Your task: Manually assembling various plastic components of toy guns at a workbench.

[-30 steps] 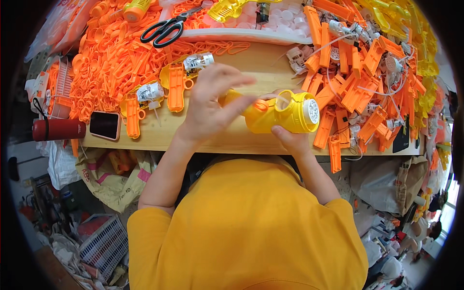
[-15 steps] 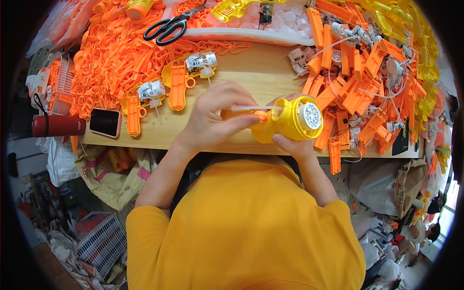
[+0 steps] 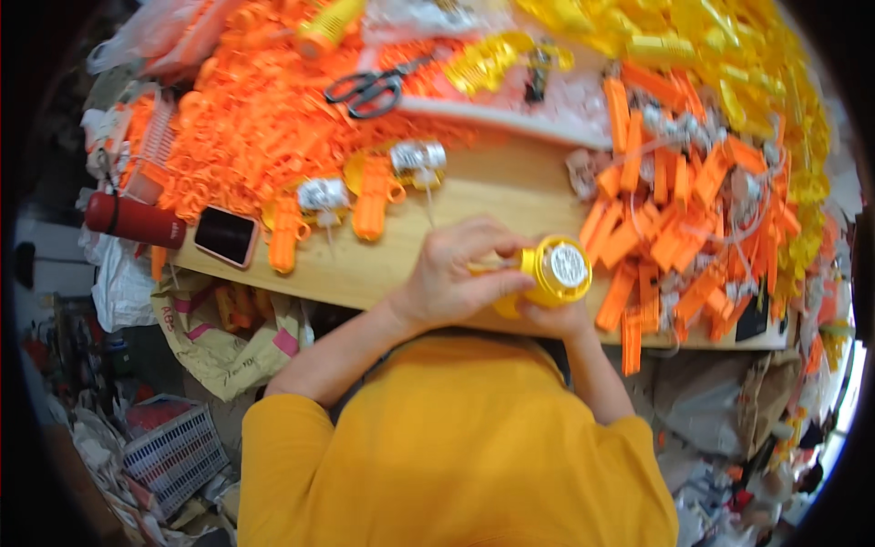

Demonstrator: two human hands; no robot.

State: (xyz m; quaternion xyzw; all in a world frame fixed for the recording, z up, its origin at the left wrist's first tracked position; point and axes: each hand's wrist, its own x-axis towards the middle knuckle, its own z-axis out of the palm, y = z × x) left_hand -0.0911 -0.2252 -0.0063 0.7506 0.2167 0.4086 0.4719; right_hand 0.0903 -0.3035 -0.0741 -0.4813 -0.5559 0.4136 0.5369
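Note:
A yellow round-ended toy housing (image 3: 550, 294) with a white patterned disc (image 3: 569, 264) in its end is held over the table's front edge. From below, my right hand (image 3: 563, 319) grips it, most of its fingers hidden behind it. My left hand (image 3: 456, 271) is closed on the housing's left side, thumb and fingers pressed to it. Whatever lies between those left fingers is mostly covered and blurred. Left of my hands lie two part-assembled toys, each with an orange handle (image 3: 372, 199) and a white-wrapped cylinder (image 3: 324, 193).
Orange small parts (image 3: 246, 118) heap at the far left, beside black scissors (image 3: 369, 91). A phone (image 3: 226, 236) and a red flask (image 3: 135, 220) lie near the left edge. Orange pieces with wires (image 3: 679, 242) pile at the right; yellow shells (image 3: 747, 82) lie behind them.
The view has shifted, so the table sits lower and tilted. My left hand has come closer against the housing, and the pale tube seen by its fingers no longer shows clearly.

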